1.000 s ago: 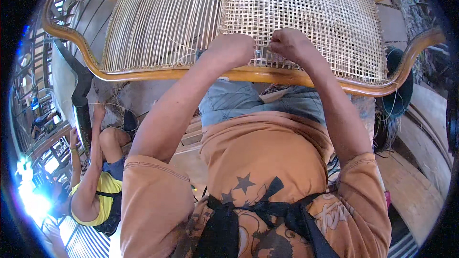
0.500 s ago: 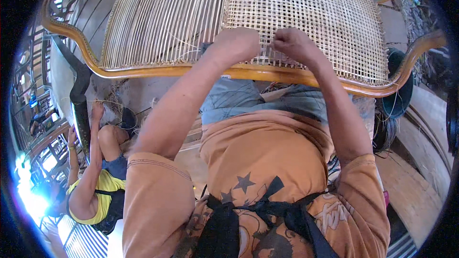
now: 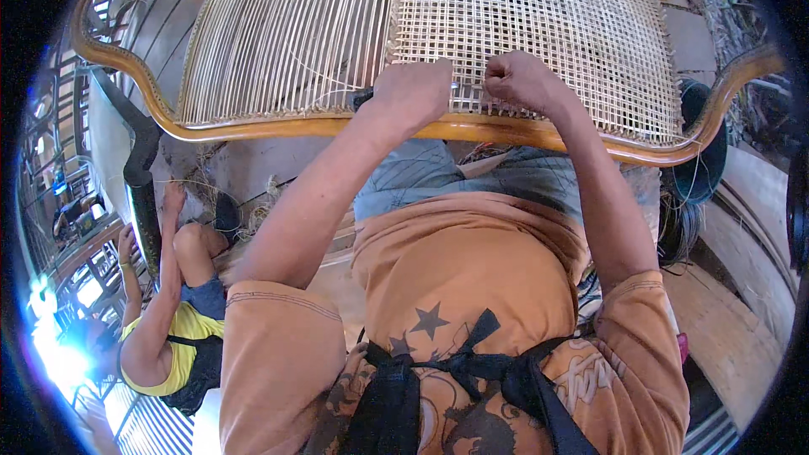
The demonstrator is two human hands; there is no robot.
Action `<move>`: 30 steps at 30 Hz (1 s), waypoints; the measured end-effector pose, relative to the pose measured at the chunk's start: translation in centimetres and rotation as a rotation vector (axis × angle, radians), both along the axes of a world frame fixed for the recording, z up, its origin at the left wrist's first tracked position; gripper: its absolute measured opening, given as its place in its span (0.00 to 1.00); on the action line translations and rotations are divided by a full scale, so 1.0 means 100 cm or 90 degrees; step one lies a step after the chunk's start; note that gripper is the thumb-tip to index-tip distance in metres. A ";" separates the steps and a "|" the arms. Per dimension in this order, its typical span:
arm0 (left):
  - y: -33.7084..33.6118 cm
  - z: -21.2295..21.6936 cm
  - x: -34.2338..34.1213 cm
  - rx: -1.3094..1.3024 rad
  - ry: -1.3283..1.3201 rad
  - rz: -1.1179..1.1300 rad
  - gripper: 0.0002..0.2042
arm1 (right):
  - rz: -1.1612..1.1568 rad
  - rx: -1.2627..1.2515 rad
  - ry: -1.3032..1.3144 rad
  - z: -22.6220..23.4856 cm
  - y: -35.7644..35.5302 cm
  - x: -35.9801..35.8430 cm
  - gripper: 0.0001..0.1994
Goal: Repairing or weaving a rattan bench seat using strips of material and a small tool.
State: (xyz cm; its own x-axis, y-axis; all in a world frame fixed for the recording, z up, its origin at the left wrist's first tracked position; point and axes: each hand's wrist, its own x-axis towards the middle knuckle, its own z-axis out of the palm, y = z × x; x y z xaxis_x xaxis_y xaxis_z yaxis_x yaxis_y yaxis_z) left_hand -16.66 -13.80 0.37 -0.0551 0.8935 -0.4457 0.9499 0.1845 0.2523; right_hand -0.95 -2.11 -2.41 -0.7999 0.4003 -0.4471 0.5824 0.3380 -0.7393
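Note:
In front of me lies a cane panel (image 3: 539,42) set in a curved wooden frame (image 3: 480,128). Its right half is woven in an open grid; on the left, strands run mostly one way. My left hand (image 3: 415,88) is closed over the near edge of the weave. A dark-handled tool (image 3: 362,99) sticks out of that fist, its thin metal tip showing on the other side. Just to the right, my right hand (image 3: 524,80) is curled closed above the woven grid; what it pinches, if anything, is hidden. Loose cane strands (image 3: 316,70) curve over the left half.
At lower left another person in a yellow top (image 3: 173,354) sits beside a dark curved wooden piece (image 3: 143,160). A dark green bucket (image 3: 701,177) stands by the frame's right end. Boards (image 3: 725,320) lie at right, and loose strands (image 3: 261,202) are on the floor.
My left hand has shifted slightly down and left, with the tool's metal tip now showing. My right hand has turned a little, staying closed.

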 end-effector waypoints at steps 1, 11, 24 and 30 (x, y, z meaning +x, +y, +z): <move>-0.001 0.000 0.000 0.000 0.000 -0.001 0.12 | 0.013 0.022 0.008 -0.002 0.000 0.000 0.11; 0.014 0.021 0.011 -0.021 0.105 -0.041 0.10 | 0.025 0.127 -0.042 -0.009 -0.013 -0.014 0.11; 0.018 0.020 0.000 -0.164 0.084 0.058 0.22 | -0.010 0.077 0.033 -0.015 -0.009 -0.009 0.11; 0.023 0.021 -0.009 -0.238 0.061 0.113 0.24 | 0.003 0.084 -0.002 -0.011 -0.008 -0.010 0.11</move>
